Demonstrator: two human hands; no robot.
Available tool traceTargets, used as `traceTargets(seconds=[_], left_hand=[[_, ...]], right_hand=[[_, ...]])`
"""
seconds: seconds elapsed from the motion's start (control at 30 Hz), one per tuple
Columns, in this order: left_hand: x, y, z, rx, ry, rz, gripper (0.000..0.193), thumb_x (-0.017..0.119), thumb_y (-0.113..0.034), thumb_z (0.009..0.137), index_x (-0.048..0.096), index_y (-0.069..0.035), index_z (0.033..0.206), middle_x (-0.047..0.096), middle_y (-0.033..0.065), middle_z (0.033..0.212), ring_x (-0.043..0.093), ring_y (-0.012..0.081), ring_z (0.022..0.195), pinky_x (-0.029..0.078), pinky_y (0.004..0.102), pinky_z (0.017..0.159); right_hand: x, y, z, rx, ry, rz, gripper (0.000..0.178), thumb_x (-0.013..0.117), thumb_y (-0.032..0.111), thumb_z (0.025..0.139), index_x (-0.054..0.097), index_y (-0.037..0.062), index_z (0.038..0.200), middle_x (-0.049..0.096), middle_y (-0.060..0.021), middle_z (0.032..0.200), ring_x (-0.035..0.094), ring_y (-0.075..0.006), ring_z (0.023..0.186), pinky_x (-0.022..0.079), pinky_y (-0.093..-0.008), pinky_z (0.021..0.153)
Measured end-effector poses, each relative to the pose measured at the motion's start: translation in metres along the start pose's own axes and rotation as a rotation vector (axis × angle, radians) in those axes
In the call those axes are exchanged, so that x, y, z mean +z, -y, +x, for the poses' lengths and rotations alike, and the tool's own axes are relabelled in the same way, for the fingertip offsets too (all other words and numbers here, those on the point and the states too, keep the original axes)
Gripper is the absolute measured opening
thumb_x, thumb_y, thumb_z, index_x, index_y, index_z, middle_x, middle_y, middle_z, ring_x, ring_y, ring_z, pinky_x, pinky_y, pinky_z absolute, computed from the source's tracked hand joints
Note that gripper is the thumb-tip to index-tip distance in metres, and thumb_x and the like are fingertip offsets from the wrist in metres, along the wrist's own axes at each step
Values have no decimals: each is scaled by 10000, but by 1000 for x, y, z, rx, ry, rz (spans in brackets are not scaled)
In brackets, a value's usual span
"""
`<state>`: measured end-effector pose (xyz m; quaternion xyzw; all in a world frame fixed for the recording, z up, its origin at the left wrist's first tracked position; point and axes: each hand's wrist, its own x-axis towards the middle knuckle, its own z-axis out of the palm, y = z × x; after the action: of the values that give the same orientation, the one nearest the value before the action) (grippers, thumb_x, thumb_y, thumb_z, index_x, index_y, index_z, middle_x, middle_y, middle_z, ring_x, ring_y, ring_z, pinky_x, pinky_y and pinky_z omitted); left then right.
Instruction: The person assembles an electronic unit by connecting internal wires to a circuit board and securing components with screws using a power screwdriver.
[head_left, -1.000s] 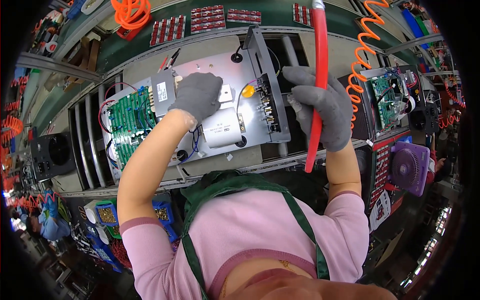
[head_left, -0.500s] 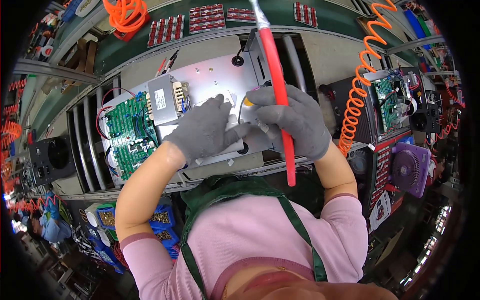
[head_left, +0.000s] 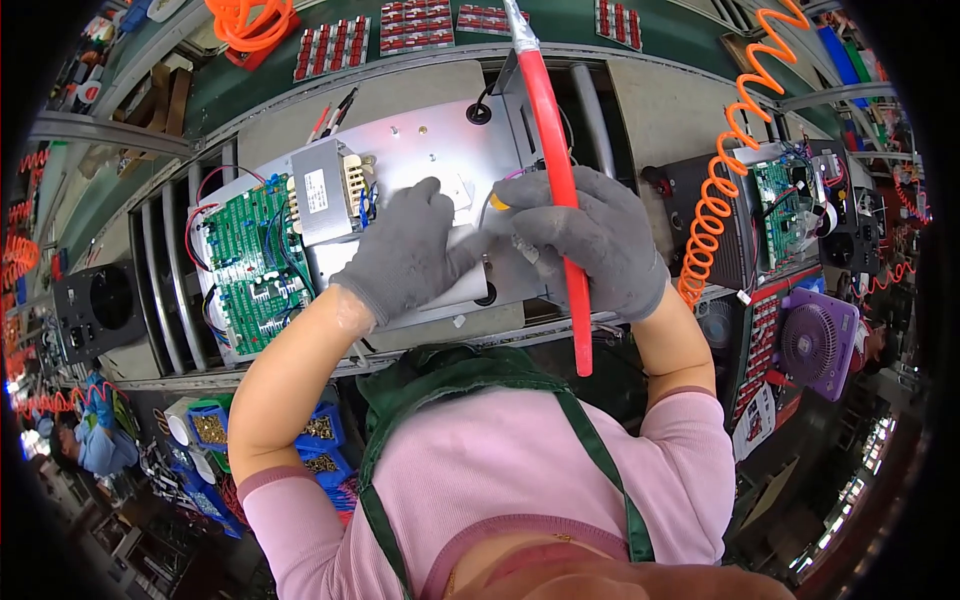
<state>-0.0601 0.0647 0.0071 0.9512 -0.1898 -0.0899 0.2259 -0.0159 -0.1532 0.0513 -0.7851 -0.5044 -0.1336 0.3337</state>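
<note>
My left hand (head_left: 405,245), in a grey glove, rests over a silver metal chassis plate (head_left: 410,150). Its thumb reaches out toward the other hand and its fingertips lie beside a small white patch on the plate. My right hand (head_left: 600,240), also gloved, has its fingers bent together at the plate's right end. A yellow bit (head_left: 498,202) and a dark wire show at its fingertips; what it grips is hidden. Across this hand, close to the camera, runs a long red rod (head_left: 562,180) with a silvery upper end. A transformer (head_left: 325,190) and a green circuit board (head_left: 245,265) sit left of my left hand.
Another chassis with a circuit board (head_left: 775,205) stands right, behind a coiled orange hose (head_left: 705,220). Blue bins (head_left: 325,430) of small metal parts are at lower left. A purple fan (head_left: 815,340) stands far right. Red parts (head_left: 415,25) lie in rows along the back.
My left hand has shifted slightly, with its index finger more raised and its thumb still toward the right hand. The right hand keeps nearly the same grip. The whole view has moved a little.
</note>
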Motion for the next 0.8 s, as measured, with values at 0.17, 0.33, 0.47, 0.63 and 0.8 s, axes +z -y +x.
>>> traceTargets(seconds=[0.17, 0.33, 0.47, 0.63, 0.8], left_hand=[[-1, 0, 10, -27, -19, 4, 612, 506, -521, 896, 580, 74, 774, 551, 238, 839, 575, 402, 792, 492, 454, 704], [9, 6, 4, 10, -91, 19, 641, 525, -545, 877, 582, 88, 786, 580, 305, 988, 586, 425, 801, 500, 470, 712], [5, 5, 4, 31, -78, 0, 648, 546, -554, 860, 583, 89, 791, 565, 333, 1060, 588, 439, 813, 503, 476, 726], [2, 2, -3, 52, -94, -15, 663, 569, -541, 840, 573, 104, 992, 513, 322, 1178, 548, 432, 1009, 471, 465, 867], [-12, -26, -43, -70, -43, -49, 795, 575, -533, 826, 407, 106, 1270, 452, 321, 1250, 449, 447, 1184, 424, 467, 963]], right_hand=[[2, -4, 2, -19, -23, -2, 380, 698, 125, 609, 578, 130, 970, 663, -51, 1009, 635, -298, 841, 507, -378, 663], [1, -4, 3, -33, -45, 29, 395, 698, 123, 610, 579, 126, 986, 661, -55, 1001, 631, -308, 823, 505, -381, 657], [1, -6, 1, -36, -5, 24, 397, 698, 124, 616, 577, 121, 994, 659, -60, 1007, 629, -310, 823, 505, -383, 658], [-1, -6, 2, -21, 66, 8, 380, 698, 126, 624, 581, 118, 986, 660, -61, 1025, 628, -302, 823, 506, -382, 652], [1, -9, 1, -56, 22, -11, 377, 711, 187, 629, 595, 122, 982, 661, -51, 1052, 635, -282, 844, 509, -374, 656]])
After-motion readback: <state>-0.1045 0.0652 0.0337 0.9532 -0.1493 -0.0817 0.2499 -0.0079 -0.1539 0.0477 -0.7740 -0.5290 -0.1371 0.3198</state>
